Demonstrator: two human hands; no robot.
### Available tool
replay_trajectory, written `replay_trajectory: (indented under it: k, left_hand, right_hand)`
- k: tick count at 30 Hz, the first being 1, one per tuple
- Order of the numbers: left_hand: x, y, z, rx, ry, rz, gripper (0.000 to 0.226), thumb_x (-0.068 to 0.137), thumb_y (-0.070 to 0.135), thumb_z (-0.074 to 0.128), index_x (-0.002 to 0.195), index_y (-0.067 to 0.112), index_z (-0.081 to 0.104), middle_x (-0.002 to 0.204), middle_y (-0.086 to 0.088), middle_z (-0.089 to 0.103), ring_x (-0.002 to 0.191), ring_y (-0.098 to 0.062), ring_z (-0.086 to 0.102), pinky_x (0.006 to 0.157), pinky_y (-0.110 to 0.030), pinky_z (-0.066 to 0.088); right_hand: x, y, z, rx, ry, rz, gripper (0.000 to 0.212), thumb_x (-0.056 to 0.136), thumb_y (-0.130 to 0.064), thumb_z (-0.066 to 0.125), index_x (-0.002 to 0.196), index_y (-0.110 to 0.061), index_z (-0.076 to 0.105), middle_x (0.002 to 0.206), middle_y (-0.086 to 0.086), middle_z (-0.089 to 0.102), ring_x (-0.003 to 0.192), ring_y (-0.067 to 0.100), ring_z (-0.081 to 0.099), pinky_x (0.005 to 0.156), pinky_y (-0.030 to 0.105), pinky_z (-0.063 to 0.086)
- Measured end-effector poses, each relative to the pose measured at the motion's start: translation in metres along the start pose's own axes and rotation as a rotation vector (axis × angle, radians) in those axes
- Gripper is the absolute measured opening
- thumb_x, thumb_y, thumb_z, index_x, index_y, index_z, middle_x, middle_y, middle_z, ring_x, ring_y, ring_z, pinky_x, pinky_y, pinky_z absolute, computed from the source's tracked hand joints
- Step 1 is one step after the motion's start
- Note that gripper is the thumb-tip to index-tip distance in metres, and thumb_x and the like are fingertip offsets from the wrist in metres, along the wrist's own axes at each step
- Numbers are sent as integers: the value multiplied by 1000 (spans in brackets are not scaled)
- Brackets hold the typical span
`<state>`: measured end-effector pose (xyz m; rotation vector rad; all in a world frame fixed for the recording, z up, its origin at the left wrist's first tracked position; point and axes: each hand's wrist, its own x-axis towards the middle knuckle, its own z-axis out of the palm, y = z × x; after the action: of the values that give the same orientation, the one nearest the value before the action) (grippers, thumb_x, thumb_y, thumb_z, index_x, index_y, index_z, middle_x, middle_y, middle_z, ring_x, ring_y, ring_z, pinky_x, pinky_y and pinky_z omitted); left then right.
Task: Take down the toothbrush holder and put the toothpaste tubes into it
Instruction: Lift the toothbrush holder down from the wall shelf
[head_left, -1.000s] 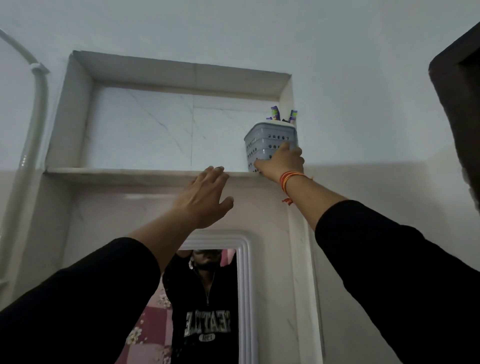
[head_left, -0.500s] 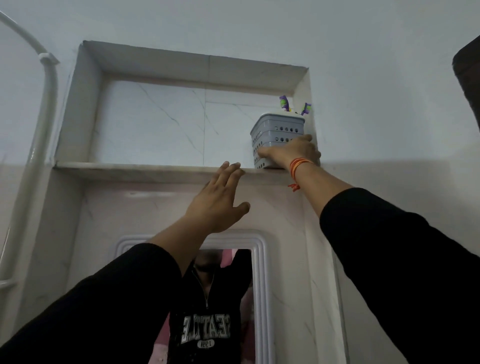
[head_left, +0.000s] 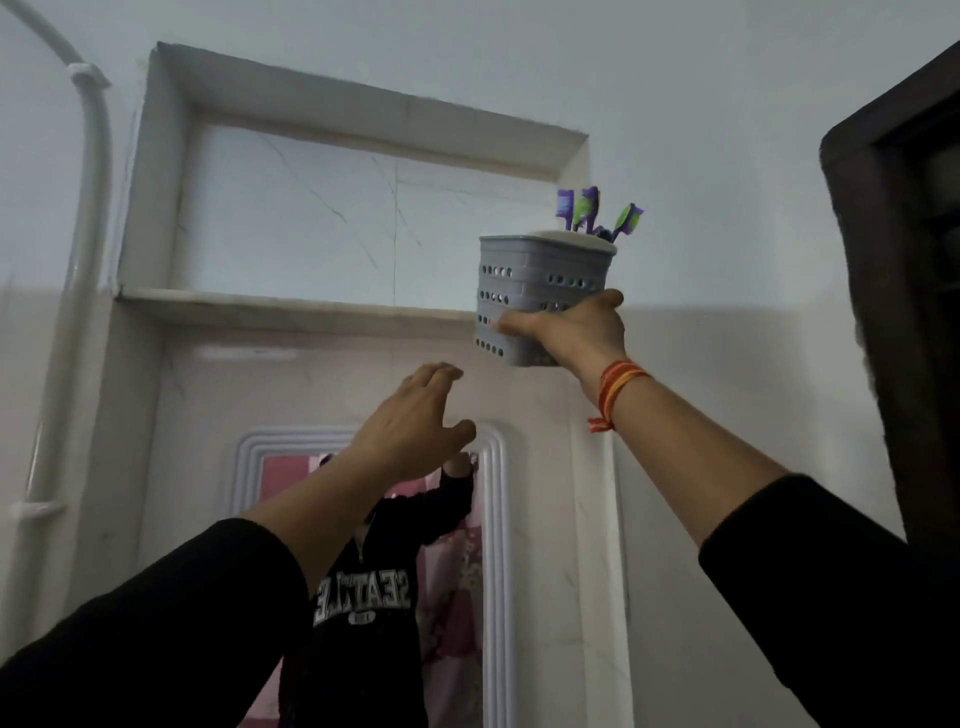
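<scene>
A grey perforated toothbrush holder (head_left: 540, 275) is in the air just in front of the right end of the wall niche's shelf (head_left: 291, 312). My right hand (head_left: 576, 332) grips its lower part, thumb on one side and fingers on the front. Purple and green toothbrush heads (head_left: 597, 213) stick out of its top. My left hand (head_left: 415, 421) is raised below and to the left of the holder, fingers spread, holding nothing. No toothpaste tube is in view.
A white-framed mirror (head_left: 493, 519) hangs under the niche and reflects a person in a black sweatshirt. A white pipe (head_left: 88, 208) runs down the left wall. A dark wooden frame (head_left: 893, 291) stands at the right edge.
My right hand has lifted the holder off the shelf and drawn it toward me. My left hand has dropped slightly from the shelf edge.
</scene>
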<state>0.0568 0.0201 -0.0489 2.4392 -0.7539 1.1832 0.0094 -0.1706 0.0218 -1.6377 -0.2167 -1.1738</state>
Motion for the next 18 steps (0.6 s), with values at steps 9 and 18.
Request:
replay_trajectory:
  k: [9,18]
  left_hand:
    - [-162,-8,70,-301,-200,-155,47,86,30,64,132,23,56,133,2,55,121,-18,54,103,-40,49]
    - [-321,-38,175,-323,-515,-434,52,91,34,66,139,16,56,144,-4,55,132,-21,53,109,-34,44]
  right_hand:
    - [-179,111,4,-109,-51,142,109,42,-46,98,123,-8,36,111,-6,55,97,11,55,80,24,49]
    - [-372,261,11,-198,-125,322,125,27,-51,99,129,-12,38,128,4,56,113,19,60,87,30,54]
